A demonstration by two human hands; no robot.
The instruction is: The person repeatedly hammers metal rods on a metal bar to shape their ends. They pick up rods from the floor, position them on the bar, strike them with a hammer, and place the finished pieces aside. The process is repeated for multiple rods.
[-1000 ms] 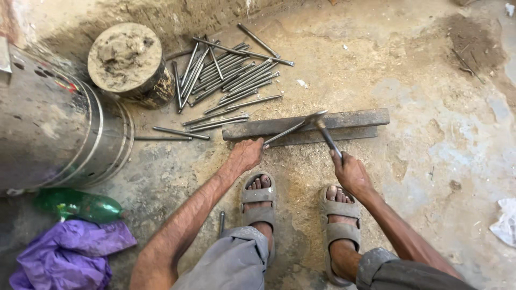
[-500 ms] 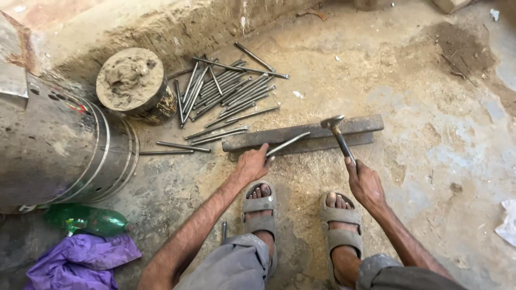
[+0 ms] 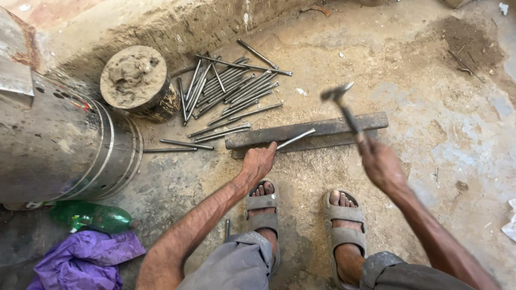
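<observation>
A thin steel rod [image 3: 295,138] is laid slantwise across a flat iron bar [image 3: 306,133], which rests on the dirt floor just ahead of two sandalled feet. The rod's near end is pinned by the left hand [image 3: 259,160], fingers closed on it, palm low to the ground. A hammer [image 3: 344,110] is held raised in the right hand [image 3: 382,165], fist clamped on the handle; the head is blurred, above the bar and right of the rod's free end.

Step judged: rod straightening, mid-swing. Next blow needs to be landed on the rod over the bar, well clear of the left fingers; rod likely to be turned between hits.

Further out: a heap of like rods [image 3: 231,88] behind the bar, a mud-topped drum [image 3: 138,80], a large metal cylinder [image 3: 59,145] at left.
</observation>
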